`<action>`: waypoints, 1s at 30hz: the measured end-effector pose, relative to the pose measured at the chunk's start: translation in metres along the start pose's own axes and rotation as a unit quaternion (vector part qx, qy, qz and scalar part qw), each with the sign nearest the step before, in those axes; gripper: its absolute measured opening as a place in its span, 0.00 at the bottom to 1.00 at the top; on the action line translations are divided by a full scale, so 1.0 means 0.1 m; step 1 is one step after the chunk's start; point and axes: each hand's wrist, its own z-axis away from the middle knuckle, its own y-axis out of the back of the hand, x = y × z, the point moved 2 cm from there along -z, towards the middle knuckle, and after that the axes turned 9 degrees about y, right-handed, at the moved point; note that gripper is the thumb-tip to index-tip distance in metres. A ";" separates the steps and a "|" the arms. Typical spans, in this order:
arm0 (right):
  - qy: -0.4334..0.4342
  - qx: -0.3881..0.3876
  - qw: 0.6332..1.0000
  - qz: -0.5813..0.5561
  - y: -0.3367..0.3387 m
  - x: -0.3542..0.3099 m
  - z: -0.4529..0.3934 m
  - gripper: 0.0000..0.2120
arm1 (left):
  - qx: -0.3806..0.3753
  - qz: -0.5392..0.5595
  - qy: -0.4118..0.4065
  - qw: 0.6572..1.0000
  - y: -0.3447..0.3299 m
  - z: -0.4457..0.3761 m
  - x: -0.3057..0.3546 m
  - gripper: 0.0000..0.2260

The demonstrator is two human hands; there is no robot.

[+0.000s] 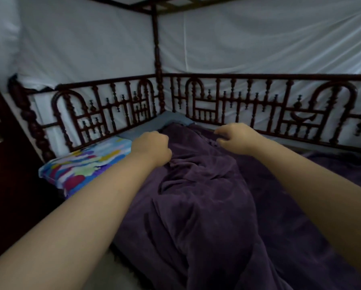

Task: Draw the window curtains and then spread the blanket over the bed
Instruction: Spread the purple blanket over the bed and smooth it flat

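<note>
Gripping the purple blanket point(206, 195) near the carved bed rail point(116, 105), the left hand point(151, 148) is clenched on a fold, probably to drag it toward the corner. The right hand point(236, 138) hooks curled fingers on the edge beside the rail.

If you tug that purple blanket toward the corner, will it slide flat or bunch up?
Probably bunch: the purple blanket already lies in deep soft folds, so it looks floppy. Its plush surface may drag on the bed. The left hand grips it and the right hand hooks its edge, so pulling both could spread it.

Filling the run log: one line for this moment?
left hand grips blanket | right hand grips blanket edge | blanket bunched, not spread
</note>
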 end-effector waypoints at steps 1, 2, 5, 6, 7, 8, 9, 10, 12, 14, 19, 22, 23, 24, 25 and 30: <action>0.007 -0.008 1.000 0.002 0.02 -0.03 -0.13 0.17 | 0.002 -0.003 -0.002 1.000 0.01 -0.11 -0.08 0.14; 0.015 -0.015 1.000 0.003 0.02 -0.05 -0.30 0.17 | 0.000 -0.009 -0.002 1.000 0.01 -0.24 -0.17 0.15; 0.022 -0.017 1.000 0.002 0.04 -0.03 -0.81 0.18 | -0.020 -0.029 0.001 0.999 -0.03 -0.70 -0.42 0.17; 0.023 -0.014 1.000 0.001 0.04 -0.01 -1.00 0.19 | -0.029 -0.037 0.005 0.999 -0.04 -0.87 -0.50 0.17; 0.023 -0.016 1.000 0.002 0.03 0.00 -1.22 0.19 | -0.038 -0.045 0.010 0.998 -0.06 -1.07 -0.61 0.17; 0.024 -0.011 1.000 0.005 0.01 0.01 -1.42 0.20 | -0.045 -0.054 0.013 0.997 -0.07 -1.24 -0.70 0.17; 0.024 -0.009 1.000 0.005 -0.01 0.02 -1.61 0.19 | -0.049 -0.062 0.013 0.997 -0.10 -1.41 -0.79 0.17; 0.026 -0.006 1.000 0.005 -0.05 0.03 -1.81 0.19 | -0.052 -0.067 0.016 0.996 -0.12 -1.57 -0.88 0.17; 0.023 -0.009 1.000 -0.004 -0.15 0.03 -2.22 0.19 | -0.053 -0.069 0.022 0.996 -0.18 -1.90 -1.10 0.17; 0.019 -0.031 0.999 -0.013 -0.32 0.01 -2.57 0.18 | -0.063 -0.064 0.029 0.996 -0.29 -2.18 -1.31 0.17; 0.006 -0.076 0.997 -0.023 -0.77 -0.08 -3.37 0.18 | -0.093 -0.055 0.035 0.994 -0.66 -2.83 -1.88 0.18; -0.014 -0.086 0.996 -0.022 -1.08 -0.15 -3.88 0.17 | -0.099 -0.058 0.018 0.993 -0.91 -3.30 -2.26 0.18; -0.022 -0.090 0.995 -0.022 -1.15 -0.17 -3.99 0.16 | -0.100 -0.059 0.012 0.993 -0.99 -3.42 -2.35 0.18; -0.037 -0.089 0.995 -0.026 -1.28 -0.20 -4.21 0.16 | -0.098 -0.061 -0.001 0.993 -1.08 -3.63 -2.51 0.18; -0.048 -0.086 0.995 -0.029 -1.34 -0.22 -4.32 0.15 | -0.097 -0.060 -0.007 0.993 -1.15 -3.75 -2.60 0.19; -0.124 -0.066 0.988 -0.066 -1.66 -0.27 -5.04 0.16 | -0.106 -0.082 -0.055 0.990 -1.54 -4.61 -3.07 0.18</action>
